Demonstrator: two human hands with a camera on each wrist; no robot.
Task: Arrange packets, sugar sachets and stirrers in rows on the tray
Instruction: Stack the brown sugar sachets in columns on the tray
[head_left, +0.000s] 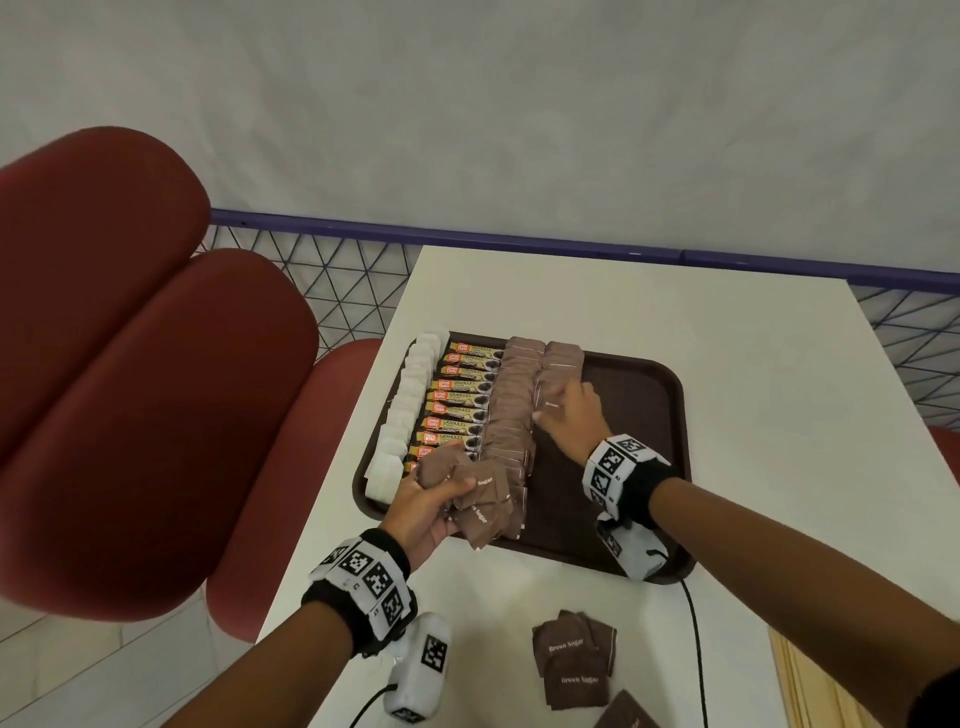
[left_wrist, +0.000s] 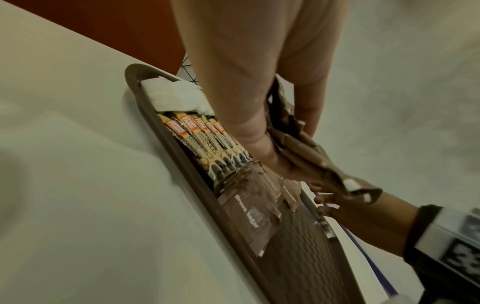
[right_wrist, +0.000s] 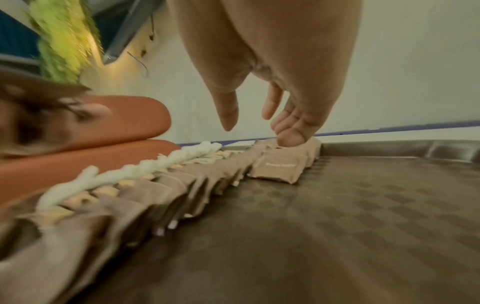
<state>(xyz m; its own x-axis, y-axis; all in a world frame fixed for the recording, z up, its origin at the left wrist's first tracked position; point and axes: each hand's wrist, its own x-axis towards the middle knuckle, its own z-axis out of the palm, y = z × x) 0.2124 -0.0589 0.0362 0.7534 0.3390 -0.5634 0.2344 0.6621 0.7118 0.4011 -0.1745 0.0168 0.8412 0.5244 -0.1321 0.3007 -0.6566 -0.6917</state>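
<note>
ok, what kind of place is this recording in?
Probably a café or canteen seating area: a white table beside dark red padded seats, and a brown plastic serving tray holding rows of coffee granule sticks and brown sugar sachets.

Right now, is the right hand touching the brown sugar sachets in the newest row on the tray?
Touching. The right wrist view shows the right hand's fingertips pressed onto the brown sugar sachets; the head view agrees.

The left hand (head_left: 423, 506) is curled round a bunch of sachets (head_left: 480, 499); the right hand (head_left: 569, 415) reaches farther out, fingers (right_wrist: 291, 136) pressing down.
</note>
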